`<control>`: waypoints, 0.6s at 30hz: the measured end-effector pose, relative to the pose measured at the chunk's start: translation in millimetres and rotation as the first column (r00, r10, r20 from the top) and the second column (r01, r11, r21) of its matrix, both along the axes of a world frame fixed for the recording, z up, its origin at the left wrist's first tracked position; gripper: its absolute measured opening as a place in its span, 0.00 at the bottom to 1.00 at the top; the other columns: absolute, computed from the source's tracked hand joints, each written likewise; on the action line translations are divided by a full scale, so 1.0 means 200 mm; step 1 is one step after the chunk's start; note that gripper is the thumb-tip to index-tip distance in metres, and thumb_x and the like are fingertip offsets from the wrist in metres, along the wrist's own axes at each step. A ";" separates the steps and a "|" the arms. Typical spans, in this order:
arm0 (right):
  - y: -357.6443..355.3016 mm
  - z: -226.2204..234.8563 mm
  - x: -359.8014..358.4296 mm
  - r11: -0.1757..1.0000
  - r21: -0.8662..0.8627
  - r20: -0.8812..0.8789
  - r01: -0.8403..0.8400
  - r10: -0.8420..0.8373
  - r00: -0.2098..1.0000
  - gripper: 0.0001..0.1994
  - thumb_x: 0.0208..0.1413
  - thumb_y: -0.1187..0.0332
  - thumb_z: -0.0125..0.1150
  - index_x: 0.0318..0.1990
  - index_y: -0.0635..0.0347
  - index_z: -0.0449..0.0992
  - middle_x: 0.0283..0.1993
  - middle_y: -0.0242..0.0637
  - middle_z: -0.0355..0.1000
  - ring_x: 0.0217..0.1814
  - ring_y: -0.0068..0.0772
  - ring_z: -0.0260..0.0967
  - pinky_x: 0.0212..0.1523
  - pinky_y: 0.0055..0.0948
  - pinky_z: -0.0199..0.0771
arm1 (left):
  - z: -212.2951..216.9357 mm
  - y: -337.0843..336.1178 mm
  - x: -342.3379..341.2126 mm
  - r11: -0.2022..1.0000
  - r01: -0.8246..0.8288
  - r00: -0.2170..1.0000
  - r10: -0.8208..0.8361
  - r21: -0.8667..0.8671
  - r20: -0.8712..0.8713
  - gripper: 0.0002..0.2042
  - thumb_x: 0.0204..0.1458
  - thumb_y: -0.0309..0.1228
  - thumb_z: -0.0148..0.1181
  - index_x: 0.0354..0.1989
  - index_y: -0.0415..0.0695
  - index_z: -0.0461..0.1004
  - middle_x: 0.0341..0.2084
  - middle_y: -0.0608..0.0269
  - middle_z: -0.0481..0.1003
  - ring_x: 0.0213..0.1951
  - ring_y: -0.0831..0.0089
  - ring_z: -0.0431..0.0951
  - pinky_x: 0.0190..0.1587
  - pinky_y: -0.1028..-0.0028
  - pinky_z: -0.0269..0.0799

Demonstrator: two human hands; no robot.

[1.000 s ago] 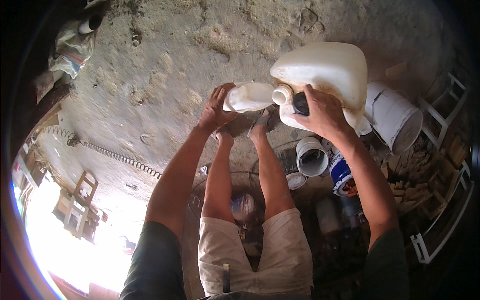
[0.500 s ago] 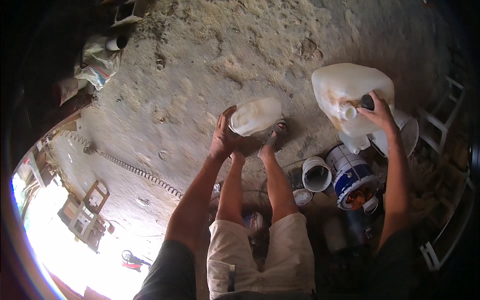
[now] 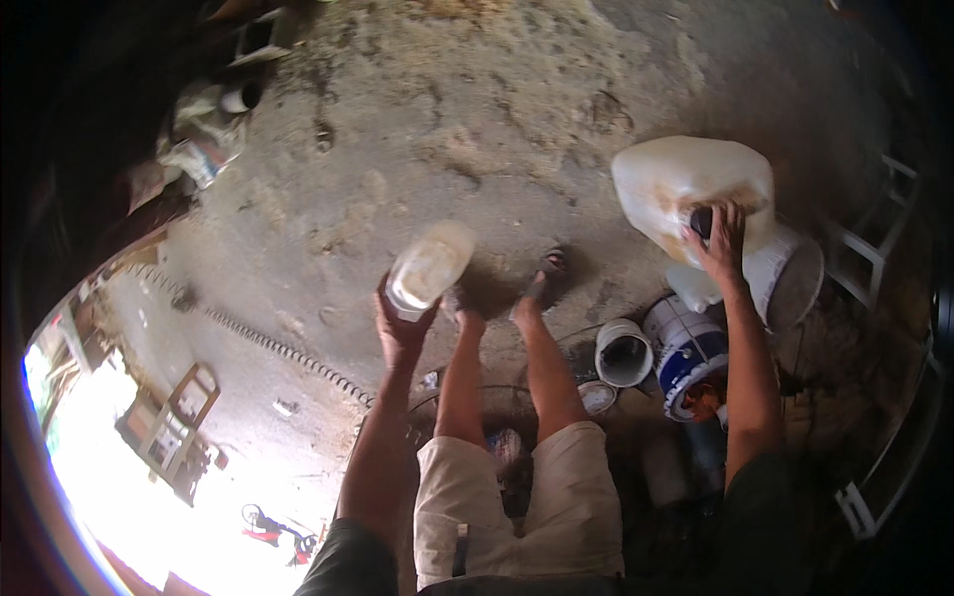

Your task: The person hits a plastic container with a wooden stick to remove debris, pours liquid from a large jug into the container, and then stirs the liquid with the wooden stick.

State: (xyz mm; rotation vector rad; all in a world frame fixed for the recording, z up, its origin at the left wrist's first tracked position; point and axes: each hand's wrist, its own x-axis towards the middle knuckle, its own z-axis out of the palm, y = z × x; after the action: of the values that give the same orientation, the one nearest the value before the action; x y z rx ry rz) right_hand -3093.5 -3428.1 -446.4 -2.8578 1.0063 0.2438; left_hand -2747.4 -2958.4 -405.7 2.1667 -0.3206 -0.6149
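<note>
My left hand [image 3: 400,333] is wrapped round the lower end of a small whitish plastic container [image 3: 433,260], holding it tilted above the concrete floor. Brownish stains show on its side. Over to the right stands a large translucent white jerrycan [image 3: 668,179] with brown smears around its neck. The fingers of my right hand [image 3: 725,248] grip a black screw cap [image 3: 702,221] right at the jerrycan's mouth. The cap covers the mouth from view; I cannot tell whether it is threaded on.
Below the jerrycan are a white bucket [image 3: 792,283], a blue-and-white pail [image 3: 686,343] with orange material inside, and a smaller white bucket [image 3: 624,358]. A coiled hose [image 3: 283,346] runs across the floor at left. Plastic bags [image 3: 204,154] lie at the upper left.
My left hand has moved left and toward me with the container, turning it more upright. My right hand has brought the black cap from beside the jerrycan's mouth onto it.
</note>
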 end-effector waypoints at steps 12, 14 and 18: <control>0.26 0.04 0.15 0.831 -0.425 -0.230 0.359 -0.483 0.845 0.52 0.54 0.26 0.53 0.75 0.59 0.53 0.77 0.53 0.48 0.80 0.65 0.41 0.67 0.72 0.53 | 0.53 0.11 0.25 0.996 0.000 0.934 0.033 -0.092 0.356 0.45 0.35 0.27 0.82 0.64 0.43 0.59 0.63 0.45 0.68 0.64 0.49 0.70 0.65 0.57 0.69; 0.36 0.24 0.25 0.834 -0.398 -0.142 0.382 -0.467 0.873 0.54 0.52 0.29 0.59 0.76 0.60 0.50 0.77 0.59 0.48 0.77 0.68 0.48 0.68 0.69 0.56 | 0.73 0.19 0.34 0.980 -0.001 0.911 0.083 -0.198 0.405 0.46 0.36 0.29 0.82 0.65 0.40 0.60 0.63 0.46 0.68 0.64 0.54 0.71 0.66 0.59 0.67; 0.76 0.76 0.47 0.958 -0.108 0.172 0.266 -0.245 0.954 0.50 0.58 0.48 0.65 0.77 0.64 0.43 0.77 0.66 0.43 0.79 0.67 0.42 0.77 0.57 0.44 | 1.37 0.50 0.53 0.969 -0.058 0.877 0.165 -0.240 0.451 0.45 0.36 0.29 0.83 0.64 0.44 0.60 0.64 0.41 0.67 0.65 0.45 0.69 0.67 0.51 0.65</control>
State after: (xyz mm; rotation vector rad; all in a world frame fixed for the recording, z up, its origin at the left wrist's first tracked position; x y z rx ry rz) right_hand -2999.6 -3276.2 -295.2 -2.7608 1.3876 -0.0718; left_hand -2641.2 -2858.8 -131.0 2.0764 -0.4903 0.0258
